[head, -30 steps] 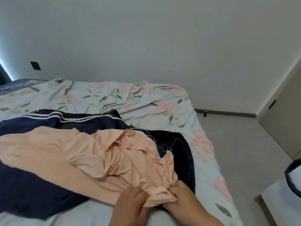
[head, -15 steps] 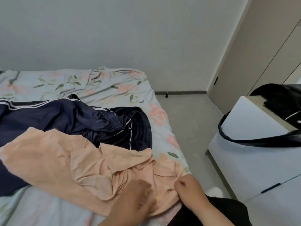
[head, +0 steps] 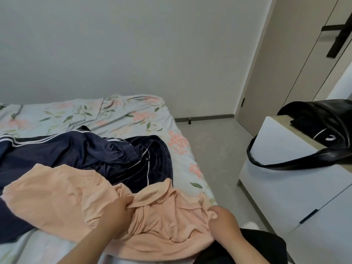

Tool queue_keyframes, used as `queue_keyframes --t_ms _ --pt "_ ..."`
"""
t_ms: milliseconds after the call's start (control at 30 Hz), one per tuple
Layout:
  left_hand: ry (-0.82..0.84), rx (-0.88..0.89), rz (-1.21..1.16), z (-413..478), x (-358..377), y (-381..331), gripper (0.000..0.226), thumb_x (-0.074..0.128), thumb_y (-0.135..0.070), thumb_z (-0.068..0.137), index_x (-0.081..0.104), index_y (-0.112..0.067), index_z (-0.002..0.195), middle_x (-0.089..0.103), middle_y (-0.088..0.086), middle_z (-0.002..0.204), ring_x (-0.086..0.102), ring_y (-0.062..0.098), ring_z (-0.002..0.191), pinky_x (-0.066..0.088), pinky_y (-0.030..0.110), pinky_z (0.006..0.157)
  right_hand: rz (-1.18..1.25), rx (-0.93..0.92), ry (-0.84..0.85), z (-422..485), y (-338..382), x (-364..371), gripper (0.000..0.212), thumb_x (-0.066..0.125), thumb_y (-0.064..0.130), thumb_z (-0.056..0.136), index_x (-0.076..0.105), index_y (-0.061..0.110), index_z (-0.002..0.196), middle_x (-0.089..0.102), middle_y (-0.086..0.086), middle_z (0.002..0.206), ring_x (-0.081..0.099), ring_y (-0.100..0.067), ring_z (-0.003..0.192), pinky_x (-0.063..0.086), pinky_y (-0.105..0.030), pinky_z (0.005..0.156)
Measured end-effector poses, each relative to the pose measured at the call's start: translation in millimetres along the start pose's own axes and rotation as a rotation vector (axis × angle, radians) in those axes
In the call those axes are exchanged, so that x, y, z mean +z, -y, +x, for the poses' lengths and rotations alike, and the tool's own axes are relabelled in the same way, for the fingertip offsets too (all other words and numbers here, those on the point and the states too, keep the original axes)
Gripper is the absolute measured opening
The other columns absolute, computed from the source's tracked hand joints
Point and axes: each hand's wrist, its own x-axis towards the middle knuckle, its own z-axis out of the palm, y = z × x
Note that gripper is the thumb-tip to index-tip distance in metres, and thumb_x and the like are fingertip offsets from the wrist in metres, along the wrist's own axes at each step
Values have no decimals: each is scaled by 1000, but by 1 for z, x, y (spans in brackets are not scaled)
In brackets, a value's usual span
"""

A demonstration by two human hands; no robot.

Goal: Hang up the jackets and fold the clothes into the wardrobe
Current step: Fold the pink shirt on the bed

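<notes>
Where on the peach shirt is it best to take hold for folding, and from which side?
Probably at the two shoulders beside the collar, from the near edge of the bed: the peach shirt lies crumpled, collar nearest the person, and the left hand and right hand grip there.

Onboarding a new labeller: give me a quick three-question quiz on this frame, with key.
1. True or false: only the left hand grips the peach polo shirt.
2. What lies under the shirt on the bed? A) navy track jacket with white stripes B) grey towel C) blue jeans
3. Fill in: the black bag sits on the white ____.
Key: 1 false, the right hand pinches it too. 2 A. 3 cabinet.
</notes>
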Motion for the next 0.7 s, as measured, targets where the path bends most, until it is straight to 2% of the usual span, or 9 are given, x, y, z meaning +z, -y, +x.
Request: queue_keyframes --t_ms 33,100,200,300,333,433,500,567,700 --pt "-37 -44 -124 -3 -1 0 25 57 -23 92 65 -43 81 69 -10 72 63 11 73 50 33 71 3 6 -44 -1 1 -1 28 42 7 85 65 19 97 63 2 98 57 -14 85 49 -28 76" --pt "-159 -197 -470 -5 -6 3 28 54 -15 94 67 -23 70 66 -1 61 62 22 67 48 38 66 13 56 -162 0 1 -4 17 43 10 87 57 16 80 61 -1 82 55 -16 71 45 -29 59" --pt "-290 -424 -986 1 -27 15 22 46 -16 96 61 -3 86 64 10 62 59 25 53 45 31 54 130 120 -342 3 -3 -10 12 44 7 88 53 14 86 58 -4 82 54 -19 71 38 -28 54" --pt "-336 -552 -1398 11 -57 16 17 44 -15 98 57 -11 88 64 7 69 66 17 54 52 29 54 151 128 -411 3 -4 -12 12 46 5 88 52 14 82 56 -7 85 53 -22 73 40 -30 58" --pt "-336 -535 -1421 16 -65 13 18 45 -14 99 59 -13 87 65 6 73 67 16 59 54 29 55 128 125 -407 4 -4 -11 13 47 4 88 52 15 82 54 -6 88 53 -22 76 42 -31 62" --pt "-266 -383 -1269 30 -82 -10 27 45 -10 97 69 -18 89 68 8 87 63 18 75 54 32 61 71 104 -354 3 -4 -10 18 46 2 85 57 17 86 50 -5 96 52 -23 83 44 -31 71" --pt "-187 -264 -1211 35 -88 -37 34 44 -8 97 73 -22 87 71 4 81 64 15 72 54 34 64 54 54 -326 2 -3 -8 18 49 6 84 59 20 90 47 -1 101 51 -22 92 42 -30 74" --pt "-83 -175 -1201 38 -89 -70 36 43 -7 98 74 -20 87 70 6 76 64 15 66 52 31 57 44 -17 -305 0 -2 -5 17 54 14 86 58 24 99 42 4 109 46 -20 105 39 -28 83" --pt "184 -11 -1058 36 -74 -140 38 43 0 95 75 -20 89 70 11 82 65 20 71 51 31 61 59 -135 -297 -3 0 -1 17 60 27 89 58 28 106 40 11 114 41 -15 115 34 -27 90"
